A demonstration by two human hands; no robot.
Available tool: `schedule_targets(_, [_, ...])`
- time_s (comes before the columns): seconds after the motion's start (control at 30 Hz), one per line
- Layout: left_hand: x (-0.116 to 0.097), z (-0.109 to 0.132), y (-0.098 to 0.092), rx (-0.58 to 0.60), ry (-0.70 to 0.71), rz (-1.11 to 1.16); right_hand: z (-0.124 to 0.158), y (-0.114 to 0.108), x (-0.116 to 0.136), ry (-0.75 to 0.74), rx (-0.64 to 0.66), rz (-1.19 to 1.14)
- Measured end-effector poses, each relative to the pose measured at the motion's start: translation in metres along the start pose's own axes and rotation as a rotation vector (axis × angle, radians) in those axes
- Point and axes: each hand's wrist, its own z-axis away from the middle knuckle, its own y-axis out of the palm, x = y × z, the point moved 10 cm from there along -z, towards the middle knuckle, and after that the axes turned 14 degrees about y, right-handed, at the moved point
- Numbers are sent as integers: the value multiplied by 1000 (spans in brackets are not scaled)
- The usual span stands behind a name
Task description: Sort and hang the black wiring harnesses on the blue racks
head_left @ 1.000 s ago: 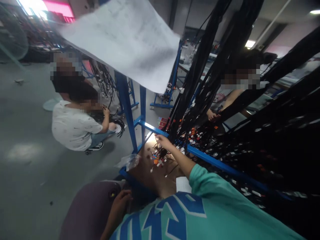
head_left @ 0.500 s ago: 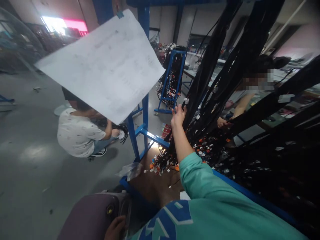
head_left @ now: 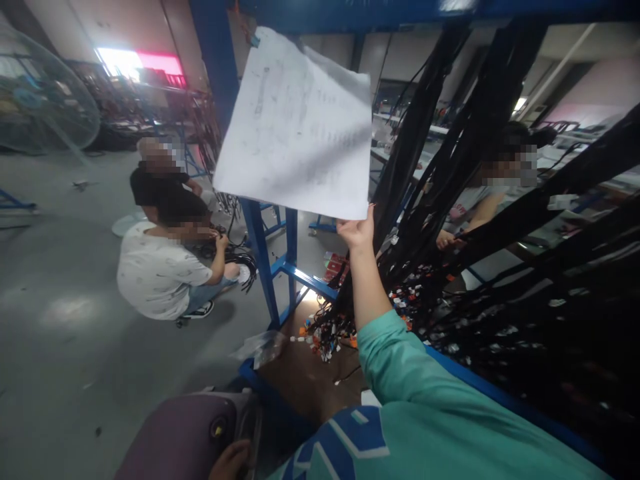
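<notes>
My right hand (head_left: 356, 231) is raised, palm up, at the lower right corner of a white sheet of paper (head_left: 300, 133). The thumb lies at the corner and the fingers go partly behind the sheet. Faint print shows on the paper, which hangs by its top corner from a clip (head_left: 255, 41) near a blue post. Beside that hand run thick bundles of black cable (head_left: 405, 160). Low at the bottom edge, my left hand (head_left: 231, 461) has its fingers curled beside a rounded purple case (head_left: 175, 433); anything inside its grip is hidden.
A blue metal frame (head_left: 305, 279) stands ahead, with many small connectors (head_left: 325, 333) at the cable ends below. Two people crouch on the left, one in a white shirt (head_left: 155, 273). Another person's hand (head_left: 445, 240) is behind the cables. A large fan (head_left: 45, 100) stands far left.
My right hand has gone from open beside the cables to gripping the paper's corner. The sheet has swung right and turned more upright, revealing a second crouching person. My left hand has barely moved.
</notes>
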Motion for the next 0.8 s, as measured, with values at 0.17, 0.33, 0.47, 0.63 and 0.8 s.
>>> schedule_targets(0.17, [-19,14,12,38,-3,-14,29,43,-21,239,287,-37])
schedule_targets(0.33, [-26,22,20,44,-3,9,40,55,-20,269,404,-45])
schedule_targets(0.47, [-21,19,19,30,-11,-9,42,53,-16,254,406,-9])
schedule_targets(0.63, [-13,11,19,48,8,42,28,34,-19,230,245,210])
schedule_targets(0.8, [-6,9,13,34,34,3,5,-75,-24,222,-444,700])
